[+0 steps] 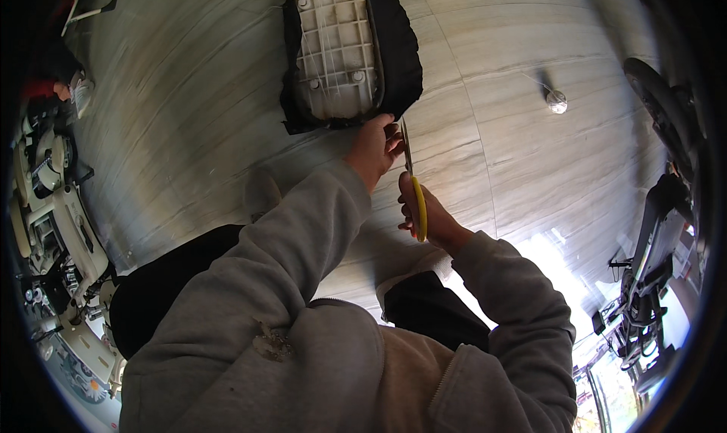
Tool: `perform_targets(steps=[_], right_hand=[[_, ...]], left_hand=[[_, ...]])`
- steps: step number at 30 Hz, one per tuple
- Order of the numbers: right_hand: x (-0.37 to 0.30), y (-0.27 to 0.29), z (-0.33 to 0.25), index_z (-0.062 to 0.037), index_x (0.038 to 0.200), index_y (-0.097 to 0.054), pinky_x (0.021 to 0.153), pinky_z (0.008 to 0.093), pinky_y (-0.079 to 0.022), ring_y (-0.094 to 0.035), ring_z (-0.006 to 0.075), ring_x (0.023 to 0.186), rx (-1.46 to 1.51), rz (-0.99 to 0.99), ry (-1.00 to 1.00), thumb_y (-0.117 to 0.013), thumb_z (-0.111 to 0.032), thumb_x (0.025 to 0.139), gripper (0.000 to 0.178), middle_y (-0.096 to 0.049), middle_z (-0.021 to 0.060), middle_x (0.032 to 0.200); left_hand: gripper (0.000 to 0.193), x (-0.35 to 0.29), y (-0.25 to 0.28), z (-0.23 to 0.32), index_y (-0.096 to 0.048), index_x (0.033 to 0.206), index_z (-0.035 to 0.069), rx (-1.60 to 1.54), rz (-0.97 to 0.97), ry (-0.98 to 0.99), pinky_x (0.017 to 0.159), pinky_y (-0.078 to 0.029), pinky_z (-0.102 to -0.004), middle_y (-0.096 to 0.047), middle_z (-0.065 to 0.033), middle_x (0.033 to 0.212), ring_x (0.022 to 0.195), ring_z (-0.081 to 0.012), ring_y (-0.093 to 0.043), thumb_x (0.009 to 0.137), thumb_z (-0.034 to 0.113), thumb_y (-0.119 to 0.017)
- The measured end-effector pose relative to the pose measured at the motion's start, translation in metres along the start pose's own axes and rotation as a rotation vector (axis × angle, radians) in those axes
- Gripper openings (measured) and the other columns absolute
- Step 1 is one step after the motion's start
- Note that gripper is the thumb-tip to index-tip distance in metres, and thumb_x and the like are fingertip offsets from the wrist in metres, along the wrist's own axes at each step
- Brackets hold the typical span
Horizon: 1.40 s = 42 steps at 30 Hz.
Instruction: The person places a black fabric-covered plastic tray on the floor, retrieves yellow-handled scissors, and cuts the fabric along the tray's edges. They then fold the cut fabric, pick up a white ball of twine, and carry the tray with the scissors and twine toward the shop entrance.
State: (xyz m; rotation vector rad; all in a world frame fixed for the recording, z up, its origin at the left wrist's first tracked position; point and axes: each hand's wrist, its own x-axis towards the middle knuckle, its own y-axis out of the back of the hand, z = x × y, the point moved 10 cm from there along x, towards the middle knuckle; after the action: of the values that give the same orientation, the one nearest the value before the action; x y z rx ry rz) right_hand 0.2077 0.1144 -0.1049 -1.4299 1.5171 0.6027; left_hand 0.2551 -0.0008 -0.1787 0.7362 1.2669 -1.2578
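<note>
the right hand (424, 213) grips yellow-handled scissors (413, 183), blades reaching the near right corner of an upturned seat (337, 50) on the floor (492, 115); there the left hand (372, 146) pinches its black cover (401, 62), whose edge looks mostly untrimmed.

The person wears a grey sweatshirt of soft, slightly fuzzy cloth, its long sleeves reaching down to the wrists of the left hand (372, 146) and the right hand (425, 215), both bare. Over the chest lies a beige front panel with a zip running along its edge, and a small pale tuft of fluff clings to the grey cloth near it. Below, the legs are in black trousers, with a light-coloured shoe showing
</note>
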Motion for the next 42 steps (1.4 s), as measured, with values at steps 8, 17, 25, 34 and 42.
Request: perform_targets(steps=[8, 17, 25, 34, 42], right_hand=[[0.021, -0.018, -0.011, 0.0021, 0.1, -0.046, 0.056, 0.0276, -0.045, -0.045, 0.013, 0.056, 0.151, -0.071, -0.016, -0.04, -0.079, 0.082, 0.083, -0.042, 0.0031, 0.069], [0.042, -0.018, -0.025, -0.003, 0.094, -0.046, 0.043, 0.0251, -0.043, -0.045, 0.0113, 0.044, 0.173, 0.034, 0.105, -0.043, -0.075, 0.084, 0.072, -0.041, 0.0006, 0.063], [0.035, -0.019, -0.022, -0.0082, 0.082, -0.045, 0.037, 0.0257, -0.039, -0.043, 0.0112, 0.038, 0.2, 0.115, 0.16, -0.042, -0.067, 0.09, 0.06, -0.042, 0.0, 0.056], [0.038, -0.015, -0.017, -0.0087, 0.083, -0.044, 0.04, 0.0271, -0.042, -0.044, 0.0125, 0.039, 0.188, 0.112, 0.139, -0.041, -0.067, 0.09, 0.059, -0.042, -0.0002, 0.056], [0.05, -0.007, -0.032, -0.0087, 0.085, -0.044, 0.042, 0.0261, -0.042, -0.042, 0.0116, 0.041, 0.241, 0.036, 0.129, -0.042, -0.07, 0.088, 0.061, -0.042, -0.0006, 0.06]], left_hand=[[0.011, 0.009, 0.001, 0.002, -0.061, 0.082, 0.011, 0.095, -0.148, 0.014, 0.06, -0.044, -0.0255, -0.056, 0.0022, 0.069, 0.061, -0.0106, -0.052, 0.089, 0.02, -0.065], [0.016, 0.009, -0.003, -0.005, -0.058, 0.082, 0.01, 0.116, -0.252, 0.111, 0.059, -0.041, -0.0271, -0.051, 0.001, 0.07, 0.064, -0.0124, -0.047, 0.091, 0.023, -0.062], [0.017, 0.017, -0.001, -0.008, -0.058, 0.082, 0.011, 0.061, -0.247, 0.107, 0.061, -0.041, -0.0264, -0.053, 0.0005, 0.072, 0.066, -0.0124, -0.048, 0.089, 0.025, -0.065], [0.014, 0.009, -0.006, -0.002, -0.06, 0.083, 0.011, 0.096, -0.253, 0.075, 0.065, -0.042, -0.0279, -0.056, -0.0003, 0.075, 0.069, -0.0133, -0.051, 0.091, 0.022, -0.062], [0.015, -0.006, -0.009, 0.003, -0.058, 0.085, 0.01, 0.144, -0.229, 0.117, 0.072, -0.044, -0.0304, -0.055, -0.0016, 0.077, 0.072, -0.0151, -0.052, 0.093, 0.022, -0.059]])
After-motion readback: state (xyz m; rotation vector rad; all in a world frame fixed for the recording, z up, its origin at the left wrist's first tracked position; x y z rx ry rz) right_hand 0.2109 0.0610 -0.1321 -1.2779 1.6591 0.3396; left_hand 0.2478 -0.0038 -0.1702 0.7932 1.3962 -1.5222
